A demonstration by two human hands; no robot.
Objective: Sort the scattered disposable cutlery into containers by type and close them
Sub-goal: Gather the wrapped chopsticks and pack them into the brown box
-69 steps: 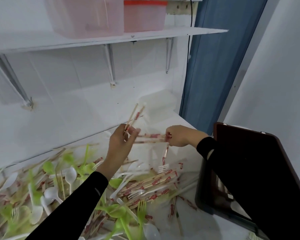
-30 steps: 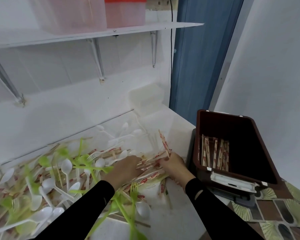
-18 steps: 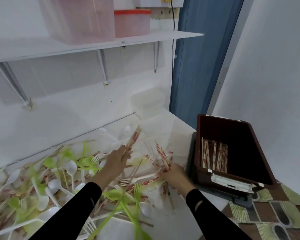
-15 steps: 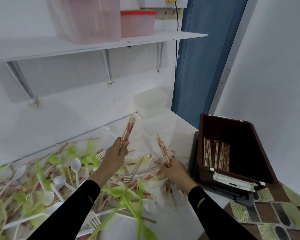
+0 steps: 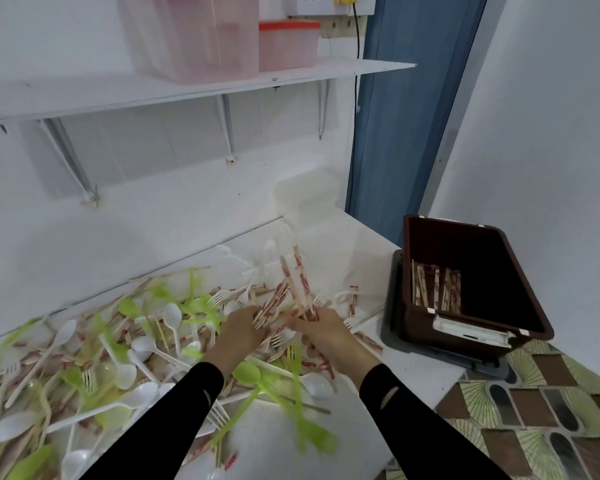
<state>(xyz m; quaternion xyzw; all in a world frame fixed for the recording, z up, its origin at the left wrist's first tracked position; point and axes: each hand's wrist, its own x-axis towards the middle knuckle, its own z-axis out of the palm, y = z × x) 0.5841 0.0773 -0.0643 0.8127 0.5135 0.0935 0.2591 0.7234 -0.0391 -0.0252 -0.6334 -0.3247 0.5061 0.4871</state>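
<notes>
- At the right end of the tabletop (image 5: 347, 244), both hands work in the heap. The left hand (image 5: 238, 330) curls round a slanted clutch of wrapped chopsticks (image 5: 270, 304). The right hand (image 5: 323, 332) pinches an upright few (image 5: 297, 278) that rise above its knuckles.
- The brown bin (image 5: 444, 242) stands open just beside the tabletop's right edge. A row of binned chopsticks (image 5: 437, 289) leans against its left wall, so this looks like the chopstick container.
- The step in hand seems to be gathering chopsticks for that bin. It pays to merge both clutches into one hand with the ends squared, so they go in as one bundle alongside those already there.
- Strays should be shaken off before lifting. A white fork (image 5: 281, 339) and a green fork (image 5: 293, 358) lie right under the hands, and their tines could snag the paper sleeves.
- The bundle is better lowered in than tossed. Sticks landing crosswise may stop the lid from closing later.
- I cannot tell how many sticks each hand holds, because blur smears the heap and the sticks cover most fingertips.
- I cannot say whether the dark grey slab (image 5: 390, 306) under the bin is its lid.
- The clear containers (image 5: 305, 197) in the back corner nearly vanish against the white wall, and their number and contents are unclear.
- The heap's left part runs out of frame.
</notes>
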